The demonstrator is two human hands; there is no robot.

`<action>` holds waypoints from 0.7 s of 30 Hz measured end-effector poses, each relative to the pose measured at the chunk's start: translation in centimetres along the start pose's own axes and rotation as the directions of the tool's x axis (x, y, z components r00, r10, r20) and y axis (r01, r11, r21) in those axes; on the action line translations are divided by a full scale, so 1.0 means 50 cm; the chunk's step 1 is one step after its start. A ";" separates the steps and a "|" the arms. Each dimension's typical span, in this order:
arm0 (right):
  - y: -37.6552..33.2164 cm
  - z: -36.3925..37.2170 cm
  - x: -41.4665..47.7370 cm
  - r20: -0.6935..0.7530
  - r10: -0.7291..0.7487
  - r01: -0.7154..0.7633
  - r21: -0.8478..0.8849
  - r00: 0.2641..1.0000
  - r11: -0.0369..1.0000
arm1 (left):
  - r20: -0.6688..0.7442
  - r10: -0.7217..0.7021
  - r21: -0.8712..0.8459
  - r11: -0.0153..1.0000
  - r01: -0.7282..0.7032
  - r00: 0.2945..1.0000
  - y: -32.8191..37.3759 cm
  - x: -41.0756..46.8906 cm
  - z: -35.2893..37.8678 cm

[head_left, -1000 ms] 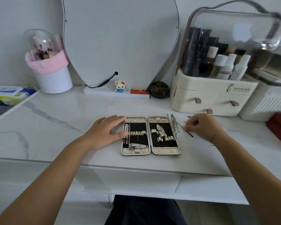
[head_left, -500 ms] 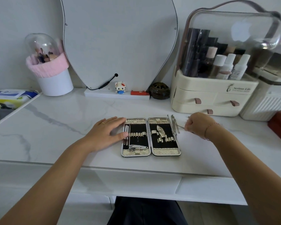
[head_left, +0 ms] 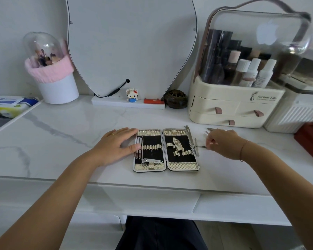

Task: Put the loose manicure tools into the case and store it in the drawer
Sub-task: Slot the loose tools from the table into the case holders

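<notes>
The manicure case [head_left: 166,166] lies open and flat on the marble counter, black inside with gold loops. A nail clipper [head_left: 152,161] and a few thin tools sit in its left half. My left hand [head_left: 116,146] rests flat on the counter with its fingertips on the case's left edge. Loose metal tools [head_left: 191,139] lie along the case's right edge. My right hand [head_left: 222,142], just right of them, pinches a thin metal tool [head_left: 201,146] whose tip points left. More loose tools [head_left: 210,129] peek out behind that hand.
A cream cosmetics organizer [head_left: 231,107] with small drawers stands at the back right. A mirror [head_left: 130,44], a small figure [head_left: 131,95], a dark round jar [head_left: 176,99] and a pink-rimmed brush holder [head_left: 52,76] line the back. The counter's front edge runs below the case.
My right hand has turned and lifted slightly, now pinching a thin tool beside the case. My left hand has stayed on the case's left edge.
</notes>
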State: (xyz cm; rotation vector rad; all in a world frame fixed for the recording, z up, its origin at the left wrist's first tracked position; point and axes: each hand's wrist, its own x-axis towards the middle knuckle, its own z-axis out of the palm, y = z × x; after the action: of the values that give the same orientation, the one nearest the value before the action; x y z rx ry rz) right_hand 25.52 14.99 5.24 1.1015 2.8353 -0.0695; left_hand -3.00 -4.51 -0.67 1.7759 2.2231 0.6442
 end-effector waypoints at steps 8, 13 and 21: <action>-0.003 0.041 -0.070 -0.237 -0.046 0.091 0.181 0.970 0.979 | -0.016 -0.001 -0.005 1.000 0.001 1.000 -0.005 0.002 0.002; -0.012 0.080 -0.144 -0.365 -0.040 0.098 0.142 0.930 0.985 | -0.016 0.005 0.008 1.000 -0.005 1.000 -0.006 0.004 0.003; -0.019 0.120 -0.227 -0.383 -0.021 0.102 0.192 0.924 0.976 | -0.012 -0.012 0.005 1.000 0.012 1.000 -0.007 0.005 0.000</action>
State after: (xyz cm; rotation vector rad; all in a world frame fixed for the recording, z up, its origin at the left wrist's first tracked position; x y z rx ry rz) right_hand 33.65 6.24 0.52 1.1765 3.2732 -0.1824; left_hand -3.37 -4.32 -0.79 1.7638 2.2436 0.6494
